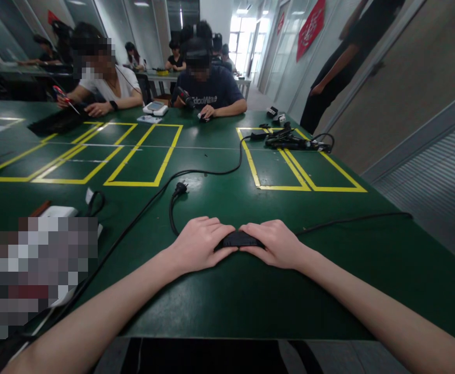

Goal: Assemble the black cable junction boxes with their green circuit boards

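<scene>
Two hands [199,243] [277,242], partly curled, grip one black adapter [241,239] (one plug [181,188] lies beyond).

Bright windows [234,41] glow beyond a green table [219,306].

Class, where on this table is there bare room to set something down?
Bare: the table between its near edge and the left hand and right hand; also between the right-side yellow tape and the cable running right. Crowded: the left, with pixelated items, and far right, with black gear.
</scene>
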A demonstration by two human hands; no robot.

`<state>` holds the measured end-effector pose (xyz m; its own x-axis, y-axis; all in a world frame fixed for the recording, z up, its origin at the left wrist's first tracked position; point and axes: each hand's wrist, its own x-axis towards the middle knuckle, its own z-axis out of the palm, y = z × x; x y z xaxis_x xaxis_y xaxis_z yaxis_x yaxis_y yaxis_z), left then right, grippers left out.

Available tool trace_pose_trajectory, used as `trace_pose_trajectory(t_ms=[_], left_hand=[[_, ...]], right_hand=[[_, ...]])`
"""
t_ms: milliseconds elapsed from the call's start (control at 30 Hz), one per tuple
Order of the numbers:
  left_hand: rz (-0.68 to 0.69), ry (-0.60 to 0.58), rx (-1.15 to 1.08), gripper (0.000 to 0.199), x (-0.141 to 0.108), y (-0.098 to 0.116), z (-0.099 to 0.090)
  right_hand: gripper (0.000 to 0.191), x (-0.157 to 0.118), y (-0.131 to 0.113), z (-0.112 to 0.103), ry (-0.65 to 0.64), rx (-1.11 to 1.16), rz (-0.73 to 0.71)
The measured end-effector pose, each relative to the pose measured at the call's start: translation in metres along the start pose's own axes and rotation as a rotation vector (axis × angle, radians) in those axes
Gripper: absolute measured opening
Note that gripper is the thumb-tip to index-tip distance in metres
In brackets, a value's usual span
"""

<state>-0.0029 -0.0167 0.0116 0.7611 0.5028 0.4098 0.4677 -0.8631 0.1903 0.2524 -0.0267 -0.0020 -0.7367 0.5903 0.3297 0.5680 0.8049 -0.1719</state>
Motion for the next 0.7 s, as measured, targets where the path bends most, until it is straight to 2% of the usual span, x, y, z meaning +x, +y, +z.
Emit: trace_pose_trajectory(t_ms=[300,400,500,600,700], left_hand=[[-0.028,-0.017,-0.018,0.033,0.0002,0.0019,-0.0002],[-0.040,0.023,-0.023,0.037,-0.0003,0.0016,0.0020],[-0.020,0.059,-0.013,0.033,-0.0006,0.0012,0.0034],[0.032,0.047,0.018,0.030,-0.0006,0.0001,0.0032],[0.070,0.023,0.056,0.028,-0.0001,-0.0006,0.0030]], right_hand=[[0.033,-0.0002,-0.0012,0.0011,0.046,0.045,-0.006],[0.034,0.0002,-0.0007,0.0009,0.063,0.017,0.010],[0.033,0.0008,-0.0001,0.0002,0.078,0.043,0.032],[0.036,0.0014,-0.0006,-0.0024,0.052,0.208,0.056],[0.041,0.0011,-0.0017,-0.0071,-0.031,0.495,0.209]])
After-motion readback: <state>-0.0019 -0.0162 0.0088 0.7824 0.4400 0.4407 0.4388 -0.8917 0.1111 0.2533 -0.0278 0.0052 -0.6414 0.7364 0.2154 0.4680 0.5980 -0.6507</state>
